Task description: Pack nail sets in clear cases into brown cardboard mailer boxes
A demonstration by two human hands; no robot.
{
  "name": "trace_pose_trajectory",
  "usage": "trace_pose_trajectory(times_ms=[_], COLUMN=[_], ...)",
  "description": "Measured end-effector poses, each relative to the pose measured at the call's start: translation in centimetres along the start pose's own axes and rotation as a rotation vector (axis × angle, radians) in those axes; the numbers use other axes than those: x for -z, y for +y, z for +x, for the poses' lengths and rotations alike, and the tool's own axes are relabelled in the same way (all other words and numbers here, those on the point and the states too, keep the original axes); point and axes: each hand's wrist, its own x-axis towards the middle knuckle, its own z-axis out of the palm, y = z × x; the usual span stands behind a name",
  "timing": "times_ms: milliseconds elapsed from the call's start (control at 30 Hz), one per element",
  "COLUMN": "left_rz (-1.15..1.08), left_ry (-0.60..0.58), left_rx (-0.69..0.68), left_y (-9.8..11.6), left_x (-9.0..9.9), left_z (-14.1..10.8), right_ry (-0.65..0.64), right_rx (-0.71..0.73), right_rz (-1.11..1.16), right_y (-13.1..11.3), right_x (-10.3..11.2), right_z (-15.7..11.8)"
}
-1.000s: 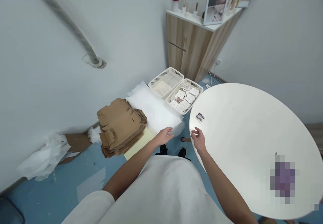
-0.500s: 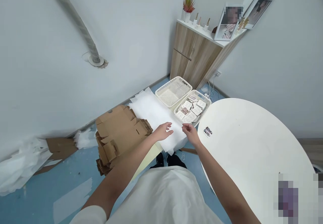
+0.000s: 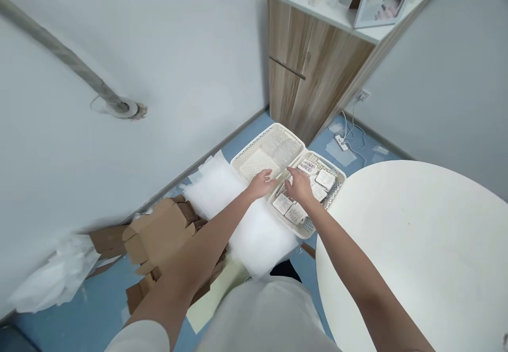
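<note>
My left hand [image 3: 262, 183] hovers at the near rim of a white plastic basket [image 3: 243, 153], thumb and fingers apart with nothing in them. The basket holds some clear plastic pieces [image 3: 282, 148] at its far end. My right hand [image 3: 300, 185] is over a second white basket [image 3: 337, 180], close to the small white printed cards [image 3: 296, 213] lying in it. Its fingers are bent but apart, and I see nothing between them. Whether its fingertips touch a card cannot be made out.
White packing sheets [image 3: 262, 235] are stacked on the near side of the baskets. Flattened brown cardboard boxes [image 3: 159, 233] lie to the left. A round white table [image 3: 405, 235] stands at right. Behind the baskets is a wooden cabinet [image 3: 317, 61], with a power strip [image 3: 340, 142] on the floor.
Both hands have moved forward from above the white sheets to the baskets, the right hand now over the cards. My view has shifted closer; the printed piece on the table is out of sight.
</note>
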Motion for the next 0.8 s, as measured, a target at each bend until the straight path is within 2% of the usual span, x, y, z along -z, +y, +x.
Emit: trace_pose_trajectory(times_ms=[167, 300, 433, 633, 800], left_rz=[-0.071, -0.054, -0.055, -0.106, -0.114], left_ry=[0.063, 0.068, 0.064, 0.056, 0.092], left_rx=[0.023, -0.013, 0.004, 0.028, 0.027], left_y=[-0.8, -2.4, -3.0, -2.7, -2.4], left_x=[-1.1, -1.8, -2.4, -2.6, -2.1], left_z=[7.1, 10.2, 10.8, 10.3, 9.4], right_ry=[-0.019, 0.027, 0.034, 0.016, -0.002], right_rx=[0.038, -0.007, -0.051, -0.115, -0.094], right_rz=[-0.209, -0.316, -0.328, -0.283, -0.283], right_y=[-0.4, -0.4, -0.3, -0.3, -0.1], right_x=[-1.6, -2.8, -3.4, -4.1, -4.0], right_z=[4.6, 6.2, 6.9, 7.5, 7.5])
